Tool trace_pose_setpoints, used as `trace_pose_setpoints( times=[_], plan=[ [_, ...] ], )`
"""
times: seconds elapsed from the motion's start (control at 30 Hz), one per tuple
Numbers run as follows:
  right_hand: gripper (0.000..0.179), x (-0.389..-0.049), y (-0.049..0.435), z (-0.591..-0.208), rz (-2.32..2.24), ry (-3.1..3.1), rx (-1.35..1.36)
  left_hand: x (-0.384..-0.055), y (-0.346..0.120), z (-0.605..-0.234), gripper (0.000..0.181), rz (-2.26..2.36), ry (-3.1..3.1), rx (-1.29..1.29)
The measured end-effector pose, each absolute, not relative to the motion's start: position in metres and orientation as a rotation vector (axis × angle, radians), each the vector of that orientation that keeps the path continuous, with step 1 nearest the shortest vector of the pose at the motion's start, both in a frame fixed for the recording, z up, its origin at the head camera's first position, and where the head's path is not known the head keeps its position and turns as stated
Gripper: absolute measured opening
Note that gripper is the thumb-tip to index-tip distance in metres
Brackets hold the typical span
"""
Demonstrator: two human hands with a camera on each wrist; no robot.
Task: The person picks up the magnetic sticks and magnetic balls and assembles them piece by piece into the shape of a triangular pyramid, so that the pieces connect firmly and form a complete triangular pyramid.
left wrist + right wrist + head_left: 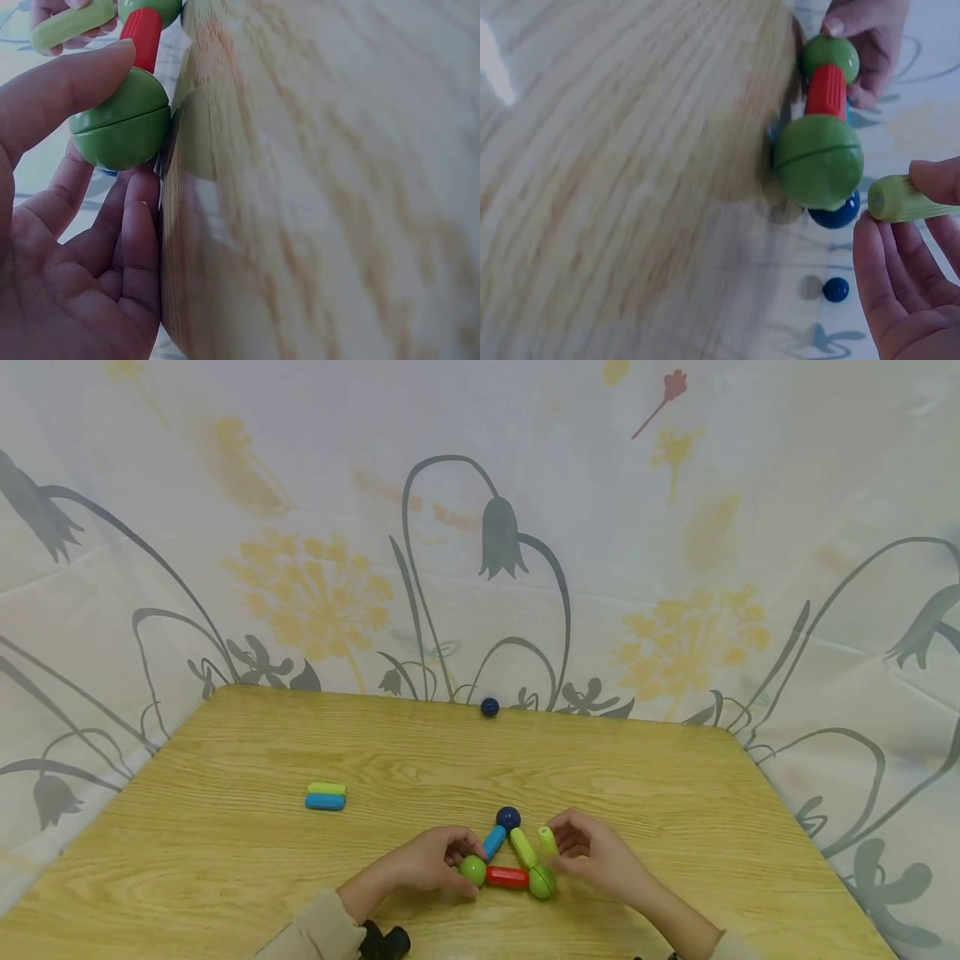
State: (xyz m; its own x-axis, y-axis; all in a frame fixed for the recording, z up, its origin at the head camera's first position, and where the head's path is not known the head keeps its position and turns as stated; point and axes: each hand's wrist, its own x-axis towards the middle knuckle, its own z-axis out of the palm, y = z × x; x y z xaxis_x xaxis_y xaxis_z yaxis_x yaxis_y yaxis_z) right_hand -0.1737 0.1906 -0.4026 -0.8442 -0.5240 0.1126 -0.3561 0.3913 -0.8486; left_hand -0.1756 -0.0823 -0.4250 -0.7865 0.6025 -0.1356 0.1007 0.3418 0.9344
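Between the right hand's thumb and fingers, a ribbed yellow-green rod is pinched, raised just beside the right green ball; likely light, stiff plastic, best gripped mid-length on the ribs. By the left hand, the left green ball is held, thumb against fingers; smooth, probably slippery, best steadied from opposite sides.

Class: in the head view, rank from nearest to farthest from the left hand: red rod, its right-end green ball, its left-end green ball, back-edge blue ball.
1. Left-end green ball: in the left hand.
2. Red rod: right of that ball.
3. Right-end green ball: rod's right end.
4. Back-edge blue ball: far behind these.
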Motion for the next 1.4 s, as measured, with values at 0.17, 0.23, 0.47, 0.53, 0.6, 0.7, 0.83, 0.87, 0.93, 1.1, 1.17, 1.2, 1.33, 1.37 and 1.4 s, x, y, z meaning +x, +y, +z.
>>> trace_pose_setpoints(
  times=[0.17, 0.23, 0.47, 0.53, 0.6, 0.7, 0.83, 0.87, 0.93, 1.1, 1.17, 1.2, 1.33, 1.37, 1.4],
  plan=[
    [0.028, -0.169, 0.185, -0.405, -1.441, 2.43, -0.869, -0.175, -0.082, -0.425, 0.028, 1.448, 2.154, 0.602],
    [0.027, -0.168, 0.183, -0.406, -1.435, 2.427, -0.874, -0.175, -0.082, -0.425, 0.028, 1.449, 2.154, 0.6],
    [0.031, -0.168, 0.184, -0.412, -1.292, 2.469, -0.882, -0.176, -0.089, -0.427, 0.032, 1.505, 2.137, 0.6],
    [0.032, -0.169, 0.185, -0.414, -1.256, 2.464, -0.87, -0.176, -0.095, -0.427, 0.033, 1.532, 2.149, 0.596],
    [0.032, -0.169, 0.185, -0.416, -1.242, 2.46, -0.848, -0.177, -0.103, -0.427, 0.034, 1.55, 2.178, 0.596],
    [0.029, -0.17, 0.186, -0.415, -1.234, 2.458, -0.836, -0.178, -0.116, -0.427, 0.033, 1.549, 2.262, 0.602],
    [0.027, -0.17, 0.186, -0.414, -1.23, 2.45, -0.84, -0.178, -0.136, -0.425, 0.029, 1.546, 2.366, 0.577],
    [0.027, -0.17, 0.186, -0.413, -1.229, 2.447, -0.842, -0.178, -0.142, -0.424, 0.028, 1.55, 2.391, 0.569],
    [0.026, -0.17, 0.186, -0.413, -1.233, 2.44, -0.843, -0.177, -0.152, -0.422, 0.027, 1.549, 2.452, 0.545],
    [0.025, -0.17, 0.186, -0.414, -1.233, 2.434, -0.846, -0.176, -0.18, -0.418, 0.027, 1.533, 2.613, 0.426],
    [0.025, -0.17, 0.186, -0.414, -1.23, 2.433, -0.85, -0.175, -0.193, -0.417, 0.028, 1.523, 2.662, 0.371],
    [0.024, -0.17, 0.187, -0.414, -1.229, 2.434, -0.855, -0.174, -0.199, -0.417, 0.028, 1.517, 2.682, 0.353],
    [0.024, -0.17, 0.187, -0.415, -1.229, 2.433, -0.876, -0.172, -0.222, -0.415, 0.029, 1.479, 2.749, 0.307],
    [0.024, -0.17, 0.188, -0.415, -1.231, 2.432, -0.879, -0.171, -0.227, -0.415, 0.029, 1.466, 2.763, 0.3],
    [0.024, -0.17, 0.188, -0.415, -1.233, 2.433, -0.881, -0.171, -0.231, -0.416, 0.029, 1.457, 2.773, 0.291]
  ],
)
